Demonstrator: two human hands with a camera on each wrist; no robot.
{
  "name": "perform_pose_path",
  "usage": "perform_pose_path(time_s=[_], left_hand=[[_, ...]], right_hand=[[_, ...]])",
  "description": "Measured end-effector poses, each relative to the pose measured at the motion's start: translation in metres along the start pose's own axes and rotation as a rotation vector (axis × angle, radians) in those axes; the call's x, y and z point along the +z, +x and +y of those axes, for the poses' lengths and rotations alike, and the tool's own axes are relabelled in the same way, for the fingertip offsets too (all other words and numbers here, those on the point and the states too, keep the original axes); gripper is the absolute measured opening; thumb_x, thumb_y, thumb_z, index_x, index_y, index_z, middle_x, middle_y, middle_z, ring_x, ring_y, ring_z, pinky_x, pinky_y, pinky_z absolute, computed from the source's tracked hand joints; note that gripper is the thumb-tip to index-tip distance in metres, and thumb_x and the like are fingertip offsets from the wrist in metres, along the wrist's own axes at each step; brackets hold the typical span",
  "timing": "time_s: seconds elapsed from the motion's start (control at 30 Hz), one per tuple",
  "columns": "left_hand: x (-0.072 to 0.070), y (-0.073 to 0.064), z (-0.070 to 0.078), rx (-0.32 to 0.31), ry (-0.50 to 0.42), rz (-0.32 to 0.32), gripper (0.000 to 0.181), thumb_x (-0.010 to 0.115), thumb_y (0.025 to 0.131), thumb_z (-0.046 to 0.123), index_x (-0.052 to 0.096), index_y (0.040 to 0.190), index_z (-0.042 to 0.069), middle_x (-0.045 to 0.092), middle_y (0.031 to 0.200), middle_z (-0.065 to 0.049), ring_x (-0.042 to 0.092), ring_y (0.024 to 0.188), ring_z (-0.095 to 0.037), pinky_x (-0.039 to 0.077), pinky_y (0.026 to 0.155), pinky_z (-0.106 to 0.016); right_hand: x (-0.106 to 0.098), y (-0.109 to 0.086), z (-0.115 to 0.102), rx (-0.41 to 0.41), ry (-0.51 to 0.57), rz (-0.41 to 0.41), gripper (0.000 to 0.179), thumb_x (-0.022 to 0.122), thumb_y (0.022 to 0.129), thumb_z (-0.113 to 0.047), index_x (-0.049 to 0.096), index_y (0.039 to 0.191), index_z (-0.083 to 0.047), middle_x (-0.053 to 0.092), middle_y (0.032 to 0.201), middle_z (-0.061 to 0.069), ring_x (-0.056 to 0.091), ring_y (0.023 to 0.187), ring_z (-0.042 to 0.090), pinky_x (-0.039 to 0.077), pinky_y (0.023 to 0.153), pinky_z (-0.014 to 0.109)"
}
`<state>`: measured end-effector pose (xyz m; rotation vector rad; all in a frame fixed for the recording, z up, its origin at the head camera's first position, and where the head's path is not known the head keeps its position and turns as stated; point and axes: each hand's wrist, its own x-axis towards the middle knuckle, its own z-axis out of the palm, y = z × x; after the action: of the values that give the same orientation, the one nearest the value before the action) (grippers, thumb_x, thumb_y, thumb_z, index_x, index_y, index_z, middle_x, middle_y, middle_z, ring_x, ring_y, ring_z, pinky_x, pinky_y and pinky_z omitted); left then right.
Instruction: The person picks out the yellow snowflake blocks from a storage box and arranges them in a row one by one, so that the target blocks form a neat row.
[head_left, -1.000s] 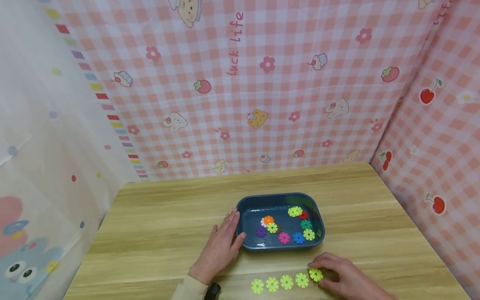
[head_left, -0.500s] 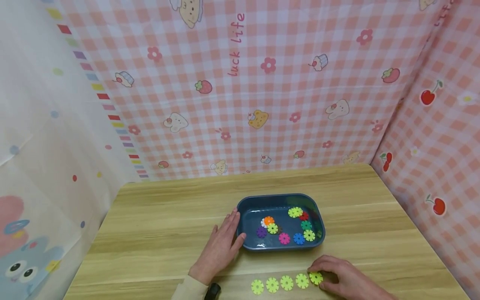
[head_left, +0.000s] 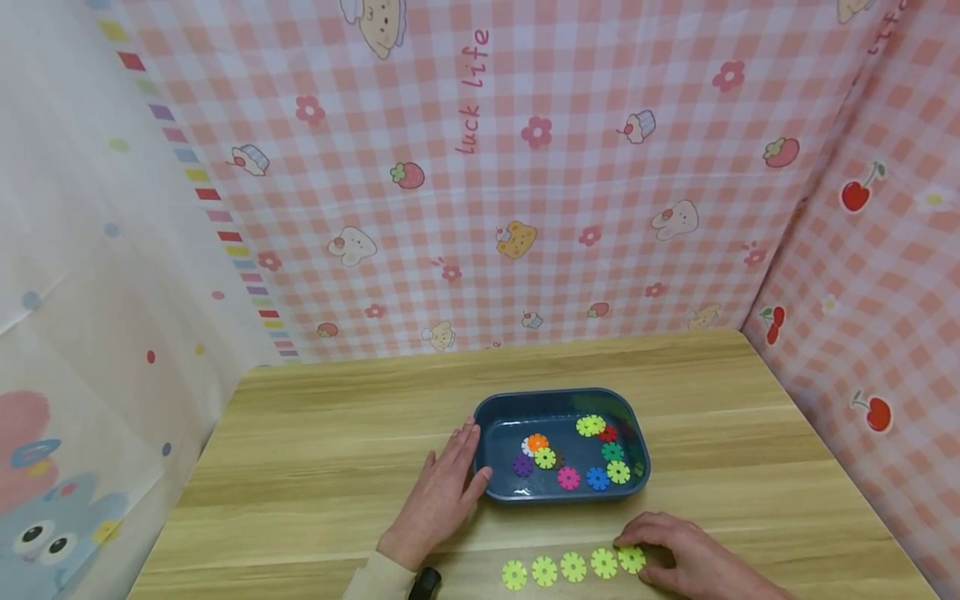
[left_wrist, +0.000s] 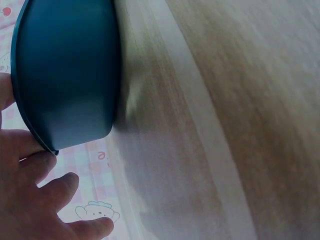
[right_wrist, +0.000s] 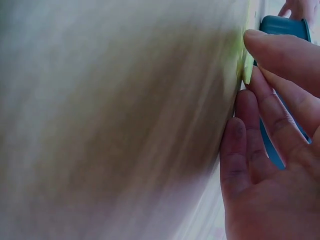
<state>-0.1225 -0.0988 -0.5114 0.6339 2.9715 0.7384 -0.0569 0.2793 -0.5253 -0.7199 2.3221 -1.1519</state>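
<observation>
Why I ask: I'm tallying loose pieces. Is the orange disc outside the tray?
No, the orange disc lies inside the dark blue tray.

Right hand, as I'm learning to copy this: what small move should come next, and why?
Probably, the right hand should release the end disc it pinches: that seems flat on the table, in line with four matching yellow-green discs.

One tray (head_left: 517,408) was seen. In front of it, five yellow discs (head_left: 573,561) were counted in a row. Inside it, four more yellow discs (head_left: 614,469) were counted, plus eight other discs (head_left: 568,472), one each in white, orange, purple, brown, pink, blue, green and red.
</observation>
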Motion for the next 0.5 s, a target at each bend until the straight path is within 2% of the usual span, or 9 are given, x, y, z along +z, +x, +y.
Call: perform_pose_path(time_s=[0.13,0.3,0.43,0.5], left_hand=[[0.0,-0.001,0.0,-0.003,0.0,0.001,0.064,0.045,0.111,0.041,0.032,0.163,0.005,0.023,0.171,-0.009,0.028,0.155,-0.033,0.028,0.117,-0.068],[0.0,-0.001,-0.001,-0.002,0.0,0.003,0.065,0.044,0.111,0.043,0.032,0.163,0.006,0.023,0.171,-0.009,0.028,0.154,-0.033,0.028,0.117,-0.068],[0.0,-0.001,0.0,0.0,-0.005,0.003,0.065,0.043,0.111,0.043,0.032,0.163,0.006,0.022,0.171,-0.008,0.028,0.154,-0.034,0.028,0.117,-0.068],[0.0,-0.001,0.0,-0.001,-0.006,0.003,0.065,0.044,0.111,0.043,0.032,0.163,0.006,0.022,0.171,-0.008,0.028,0.154,-0.034,0.028,0.117,-0.068]], right_hand=[[-0.001,0.001,-0.002,0.03,0.019,-0.01,0.028,0.072,0.099,-0.028,0.07,0.128,-0.028,0.063,0.124,-0.012,0.055,0.104,0.005,0.052,0.091,0.021],[-0.005,-0.001,-0.013,0.049,0.049,0.013,0.029,0.071,0.1,-0.025,0.07,0.128,-0.023,0.065,0.125,-0.005,0.058,0.104,0.01,0.053,0.09,0.021],[-0.013,-0.001,-0.032,0.066,0.033,0.097,0.028,0.072,0.099,-0.025,0.072,0.127,-0.019,0.068,0.124,0.0,0.062,0.105,0.015,0.056,0.09,0.026],[-0.016,0.0,-0.041,0.038,-0.016,0.168,0.027,0.072,0.099,-0.025,0.073,0.125,-0.018,0.07,0.122,-0.002,0.064,0.104,0.016,0.057,0.09,0.028]])
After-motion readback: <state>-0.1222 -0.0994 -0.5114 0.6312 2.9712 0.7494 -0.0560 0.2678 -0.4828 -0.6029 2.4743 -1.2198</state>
